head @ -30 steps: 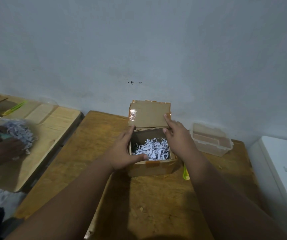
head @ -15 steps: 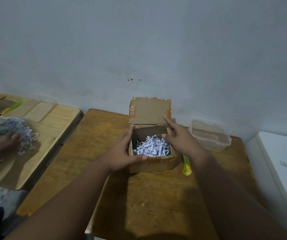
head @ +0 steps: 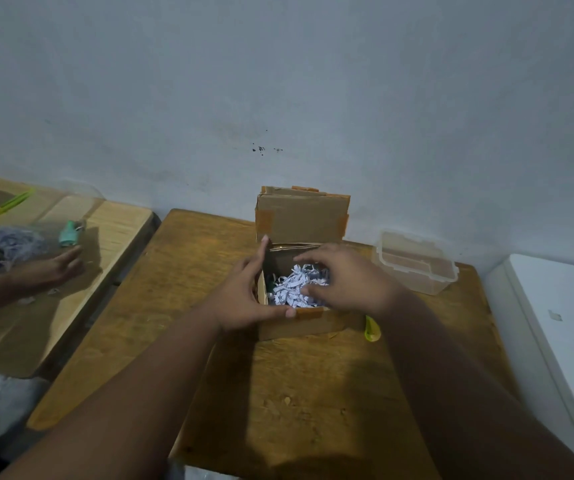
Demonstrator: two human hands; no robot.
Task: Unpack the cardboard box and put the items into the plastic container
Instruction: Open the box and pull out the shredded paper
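An open cardboard box stands on the wooden table, its lid raised at the back. White shredded paper fills it, and a bit of green shows at its left inside edge. My left hand holds the box's front left corner, thumb along the front rim. My right hand is down in the box, with fingers and thumb curled around a clump of the shredded paper. The clear plastic container sits open and empty to the right of the box.
A yellow-green tool lies right of the box, partly under my right arm. A white cabinet borders the table's right side. On the neighbouring table, another person's hand rests near shredded paper and a teal item.
My right hand left the lid and the box's right rim and moved into the box onto the shredded paper. The lid now stands by itself. The other person's hand has let go of the teal item.
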